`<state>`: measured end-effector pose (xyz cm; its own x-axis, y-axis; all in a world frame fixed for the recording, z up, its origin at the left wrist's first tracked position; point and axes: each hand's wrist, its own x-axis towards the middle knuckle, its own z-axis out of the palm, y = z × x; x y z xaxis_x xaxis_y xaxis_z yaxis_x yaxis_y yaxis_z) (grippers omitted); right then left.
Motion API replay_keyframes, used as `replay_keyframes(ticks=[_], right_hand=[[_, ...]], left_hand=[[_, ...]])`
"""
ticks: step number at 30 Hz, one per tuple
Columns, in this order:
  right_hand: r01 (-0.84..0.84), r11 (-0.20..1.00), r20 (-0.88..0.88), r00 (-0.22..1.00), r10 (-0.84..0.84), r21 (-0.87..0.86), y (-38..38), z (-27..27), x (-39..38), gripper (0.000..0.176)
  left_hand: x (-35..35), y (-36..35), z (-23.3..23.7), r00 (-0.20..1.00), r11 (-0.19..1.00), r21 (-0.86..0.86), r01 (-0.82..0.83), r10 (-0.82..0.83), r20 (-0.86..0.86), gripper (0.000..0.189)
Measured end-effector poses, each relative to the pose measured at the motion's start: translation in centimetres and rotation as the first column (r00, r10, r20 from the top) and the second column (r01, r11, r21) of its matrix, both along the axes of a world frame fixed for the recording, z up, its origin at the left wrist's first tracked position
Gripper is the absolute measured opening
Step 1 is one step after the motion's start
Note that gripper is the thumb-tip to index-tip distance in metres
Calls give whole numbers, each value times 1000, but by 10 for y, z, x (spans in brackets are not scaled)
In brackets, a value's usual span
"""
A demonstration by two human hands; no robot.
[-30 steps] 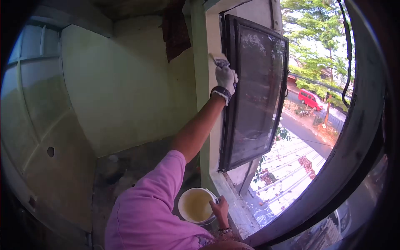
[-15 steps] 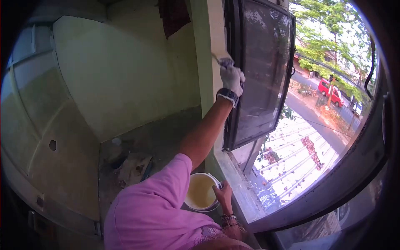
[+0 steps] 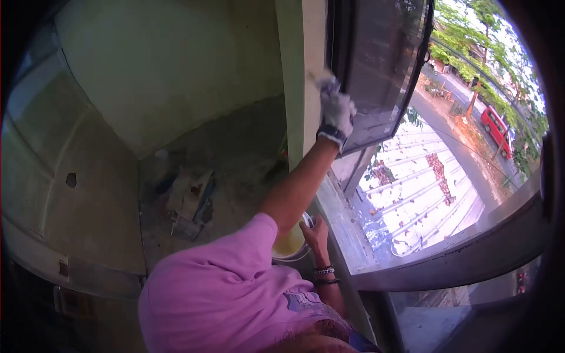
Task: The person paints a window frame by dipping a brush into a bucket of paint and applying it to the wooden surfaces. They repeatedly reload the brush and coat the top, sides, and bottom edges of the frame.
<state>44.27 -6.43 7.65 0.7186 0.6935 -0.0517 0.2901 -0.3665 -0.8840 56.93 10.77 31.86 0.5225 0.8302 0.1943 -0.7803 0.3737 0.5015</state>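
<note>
My left hand [image 3: 338, 113], in a whitish glove with a dark band at the wrist, is closed around a paintbrush [image 3: 327, 84]. The brush points up, its pale bristles blurred, close over the cream wall edge [image 3: 315, 109] beside the window. Lower down, my bare right hand [image 3: 316, 233], wearing bracelets, grips the rim of a white bucket [image 3: 294, 256]. Yellowish liquid shows inside it. My left arm in a pink sleeve [image 3: 206, 282] covers part of the bucket.
A dark-framed window panel [image 3: 382, 70] stands swung outward at the right, above a grey sill [image 3: 347, 226]. Outside are a corrugated roof [image 3: 421, 194] and a red vehicle [image 3: 495, 129]. Boards and debris [image 3: 191, 197] lie on the floor at the left.
My view has tilted downward. My left hand has moved the brush lower along the wall edge, nearer the window's bottom. My right hand keeps its grip on the bucket, now more covered by my left arm.
</note>
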Motion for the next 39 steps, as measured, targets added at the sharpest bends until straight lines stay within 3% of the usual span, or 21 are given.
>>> replay_keyframes(ticks=[2,5,7,8,11,12,14,15,18,19,20,21,22,23,26,28,30,31,32,33,39], right_hand=[[26,998,12,1000,-25,-61,-2,4,-2,40],[14,999,43,999,-12,-36,-5,-1,-5,38],[1,1000,72,997,0,-19,-7,-4,-4,37],[3,999,48,999,-1,-41,-5,-4,-2,37],[17,992,-13,1000,-18,-122,-13,-1,-5,36],[25,993,-6,1000,-26,-118,-14,-2,-3,36],[31,992,-8,999,-32,-125,-16,-11,-5,36],[22,989,-20,999,-25,-147,-17,-12,-6,36],[7,982,-50,999,-17,-188,-17,-8,-9,37],[-5,985,-18,1000,2,-173,-17,-16,-8,37],[4,988,3,1000,-3,-155,-16,-21,-6,37],[17,991,18,1000,-15,-135,-16,-26,-7,38],[29,992,30,999,-26,-120,-19,-32,-8,39],[30,989,34,999,-25,-147,-19,-39,-8,40],[42,995,31,999,-40,-95,-19,-51,-12,39],[38,992,21,999,-36,-122,-23,-44,-15,39],[33,988,-3,999,-34,-153,-17,-44,-13,39],[54,991,-11,998,-56,-120,-15,-43,-15,40],[57,991,-16,998,-59,-119,-14,-45,-16,40],[58,990,-22,998,-61,-130,-17,-45,-18,40],[111,988,-17,993,-113,-112,-18,-43,-20,37]], left_hand=[[7,-4,46,993,970,221,-102,85,86,6],[22,39,22,982,998,11,66,-67,177,10],[19,66,-65,985,981,-83,174,-175,1,31],[22,75,-127,967,957,-144,250,-240,87,43],[36,90,-300,924,904,-234,358,-306,230,18],[65,134,-393,739,799,-130,588,-464,488,12],[-5,15,-163,996,992,-123,4,-15,-91,11],[-14,4,-125,990,998,32,-50,54,-129,12],[-5,41,-183,996,961,-266,78,-61,71,13],[24,62,-268,972,991,86,-102,118,-204,12],[51,82,-349,707,827,524,-205,496,-505,14],[76,102,-425,354,608,766,-208,777,-520,19],[83,98,-455,75,590,805,58,802,-593,45],[78,94,-446,419,643,750,-157,731,-539,21],[2,23,-259,804,958,75,-276,273,-529,12],[11,36,-322,805,976,27,-216,194,-561,14],[37,71,-438,735,829,526,-190,475,-483,15],[23,52,-408,854,986,-8,-164,137,-502,16],[11,32,-376,927,843,-537,-36,-172,-332,18],[-4,11,-324,865,879,-463,-118,-139,-483,18],[31,36,-326,895,870,-469,-152,-81,-440,16]])
